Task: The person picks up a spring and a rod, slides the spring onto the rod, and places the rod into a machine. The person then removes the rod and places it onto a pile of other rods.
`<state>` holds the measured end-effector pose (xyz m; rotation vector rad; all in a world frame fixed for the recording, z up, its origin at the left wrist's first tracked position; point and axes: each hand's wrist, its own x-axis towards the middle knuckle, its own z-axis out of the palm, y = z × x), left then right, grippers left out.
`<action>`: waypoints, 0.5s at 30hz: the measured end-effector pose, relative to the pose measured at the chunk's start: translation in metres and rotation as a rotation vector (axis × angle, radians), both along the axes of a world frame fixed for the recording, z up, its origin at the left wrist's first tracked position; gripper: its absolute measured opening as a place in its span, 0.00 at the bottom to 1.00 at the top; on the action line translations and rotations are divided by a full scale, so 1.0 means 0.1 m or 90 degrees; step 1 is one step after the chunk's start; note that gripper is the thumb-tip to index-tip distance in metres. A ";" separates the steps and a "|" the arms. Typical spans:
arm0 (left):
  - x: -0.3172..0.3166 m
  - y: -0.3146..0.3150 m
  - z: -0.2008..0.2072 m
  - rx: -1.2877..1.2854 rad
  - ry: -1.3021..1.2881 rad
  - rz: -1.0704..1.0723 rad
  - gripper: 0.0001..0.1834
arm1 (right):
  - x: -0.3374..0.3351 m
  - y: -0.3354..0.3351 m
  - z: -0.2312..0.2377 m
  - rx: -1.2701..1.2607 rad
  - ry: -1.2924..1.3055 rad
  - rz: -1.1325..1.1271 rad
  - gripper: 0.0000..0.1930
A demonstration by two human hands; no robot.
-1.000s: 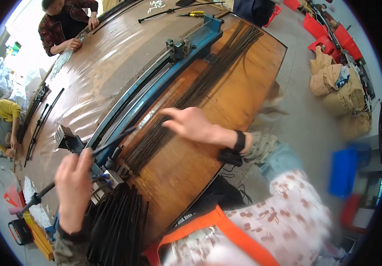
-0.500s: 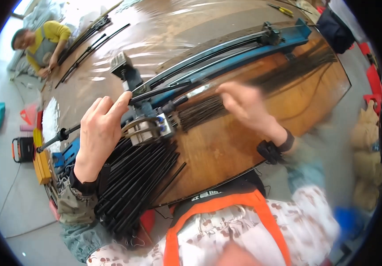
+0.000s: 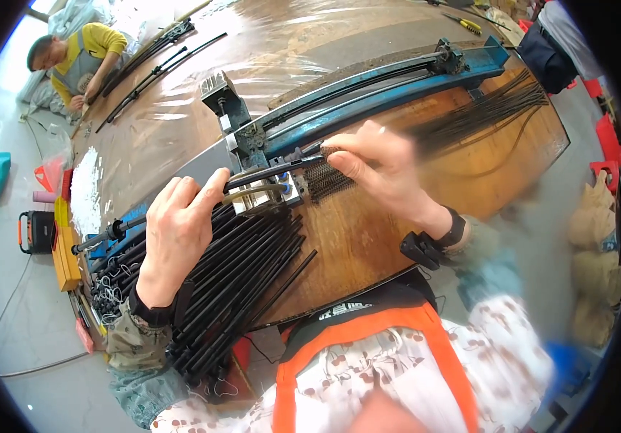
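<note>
A long black rod [image 3: 274,171] lies slantwise across the front of a blue bench machine [image 3: 397,101]. My left hand [image 3: 181,234] is closed round its middle, so that stretch is hidden; the knobbed end sticks out to the left. At the other end, my right hand [image 3: 382,169] pinches the tip between thumb and fingers. Just below the rod sits the machine's metal clamp block [image 3: 256,200], with a curved hose on it. Many black tubes [image 3: 245,260] lie in a pile under my left wrist.
Thin dark rods [image 3: 483,119] lie bunched along the wooden tabletop [image 3: 354,238], behind my right hand. A co-worker in a yellow top [image 3: 98,47] handles rods at the far left. Yellow-handled pliers [image 3: 468,26] lie at the back. A yellow box [image 3: 65,256] stands at the left edge.
My right hand has moved left and closed on the rod's tip. My left hand has shifted slightly right and down with the rod. The view has also moved a little.
</note>
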<state>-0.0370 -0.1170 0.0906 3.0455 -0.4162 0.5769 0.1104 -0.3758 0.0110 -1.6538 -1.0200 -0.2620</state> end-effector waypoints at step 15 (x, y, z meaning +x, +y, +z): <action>0.12 -0.21 0.05 -0.032 0.036 -0.038 0.23 | 0.13 -0.26 -0.06 0.033 -0.278 -0.099 0.14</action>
